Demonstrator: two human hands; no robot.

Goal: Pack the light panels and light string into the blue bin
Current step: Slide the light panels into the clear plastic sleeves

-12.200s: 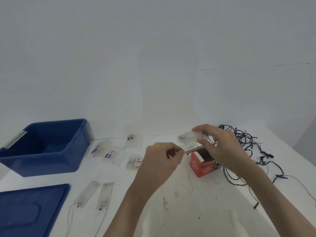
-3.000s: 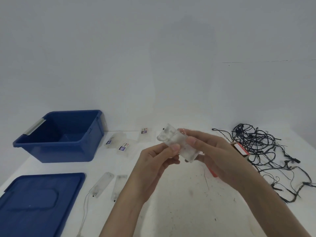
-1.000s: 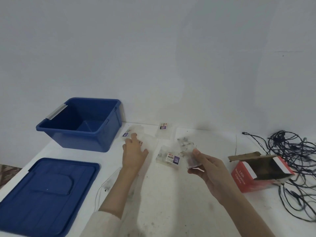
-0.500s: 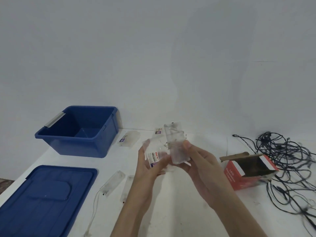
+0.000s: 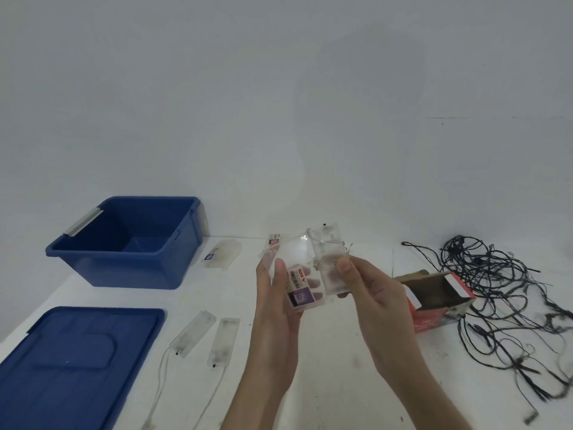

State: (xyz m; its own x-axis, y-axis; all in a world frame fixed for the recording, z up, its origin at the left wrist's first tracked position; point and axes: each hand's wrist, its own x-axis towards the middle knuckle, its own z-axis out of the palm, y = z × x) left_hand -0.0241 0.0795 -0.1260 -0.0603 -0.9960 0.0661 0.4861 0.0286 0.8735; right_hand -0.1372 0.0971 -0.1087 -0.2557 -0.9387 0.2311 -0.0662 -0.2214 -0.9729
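Note:
My left hand [image 5: 274, 301] holds a clear plastic bag [image 5: 298, 285] with a barcode label, raised above the table. My right hand [image 5: 361, 282] grips a translucent light panel [image 5: 327, 251] with thin wire on it, its lower end against the bag's mouth. The open blue bin [image 5: 130, 240] stands at the far left and looks empty. Two bare light panels [image 5: 193, 333] [image 5: 223, 341] with thin leads lie on the table near the lid. Another bagged panel [image 5: 221, 252] lies beside the bin. The black light string [image 5: 496, 293] sprawls tangled at the right.
The bin's blue lid [image 5: 71, 367] lies flat at the near left. An open red cardboard box [image 5: 434, 297] lies on its side between my right hand and the string. A small labelled bag [image 5: 274, 238] sits by the wall. A white wall backs the table.
My left hand picked a labelled bag off the table and brought it up to the panel in my right hand. Both hands now meet over the table's middle.

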